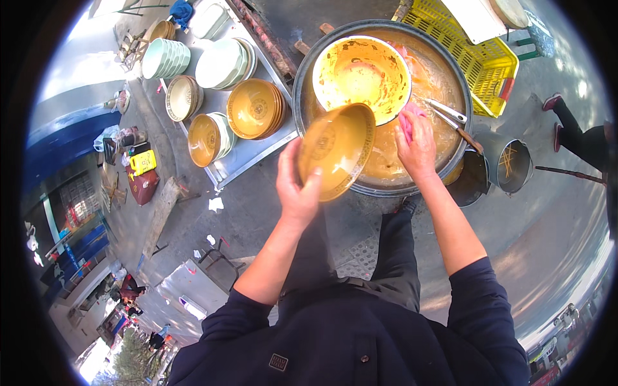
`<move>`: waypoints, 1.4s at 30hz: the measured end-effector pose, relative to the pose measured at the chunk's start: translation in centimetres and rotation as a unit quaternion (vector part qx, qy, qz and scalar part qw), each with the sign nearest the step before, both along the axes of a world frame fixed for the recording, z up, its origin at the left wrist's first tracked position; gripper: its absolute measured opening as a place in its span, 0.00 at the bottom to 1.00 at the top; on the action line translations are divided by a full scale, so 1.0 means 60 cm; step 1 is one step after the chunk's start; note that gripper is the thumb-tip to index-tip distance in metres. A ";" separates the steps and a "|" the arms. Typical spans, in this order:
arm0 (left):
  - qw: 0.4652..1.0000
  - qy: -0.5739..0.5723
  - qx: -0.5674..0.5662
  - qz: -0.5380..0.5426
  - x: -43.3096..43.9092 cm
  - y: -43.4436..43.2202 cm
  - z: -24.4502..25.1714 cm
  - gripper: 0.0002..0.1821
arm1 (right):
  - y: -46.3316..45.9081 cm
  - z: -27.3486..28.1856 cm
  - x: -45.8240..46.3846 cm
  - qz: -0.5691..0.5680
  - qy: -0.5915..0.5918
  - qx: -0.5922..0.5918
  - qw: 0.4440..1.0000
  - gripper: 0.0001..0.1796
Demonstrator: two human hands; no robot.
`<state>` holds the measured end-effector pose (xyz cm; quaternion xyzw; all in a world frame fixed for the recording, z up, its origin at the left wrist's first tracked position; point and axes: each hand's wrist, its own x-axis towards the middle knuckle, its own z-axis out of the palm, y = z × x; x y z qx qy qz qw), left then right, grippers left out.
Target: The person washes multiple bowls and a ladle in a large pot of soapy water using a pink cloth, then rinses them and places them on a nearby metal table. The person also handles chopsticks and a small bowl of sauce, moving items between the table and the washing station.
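My left hand [300,186] grips the rim of a yellow-brown patterned bowl [338,149], tilted at the near left edge of a big dark-rimmed tub [381,173] of murky orange water. In my right hand [416,144] is a bunched pink cloth [411,116], close to the near right rim of a large white basin. That basin [362,79] sits in the tub, its inside stained with orange residue. To its right, a white-handled utensil [446,111] and a wooden-handled one [463,135] lean on the tub's rim.
Stacked brown bowls [253,108] and pale green bowls [166,58] stand on a metal table [251,149] at left. A yellow plastic crate [478,72] lies beyond the tub. Metal buckets [512,166] stand at right, near another person's legs [574,128].
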<state>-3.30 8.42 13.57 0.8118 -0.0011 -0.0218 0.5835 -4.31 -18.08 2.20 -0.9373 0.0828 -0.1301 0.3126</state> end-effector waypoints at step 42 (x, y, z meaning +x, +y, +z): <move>0.965 0.068 0.099 -0.235 0.017 -0.204 -0.271 0.30 | 0.046 0.012 -0.128 0.081 0.345 0.250 0.901 0.18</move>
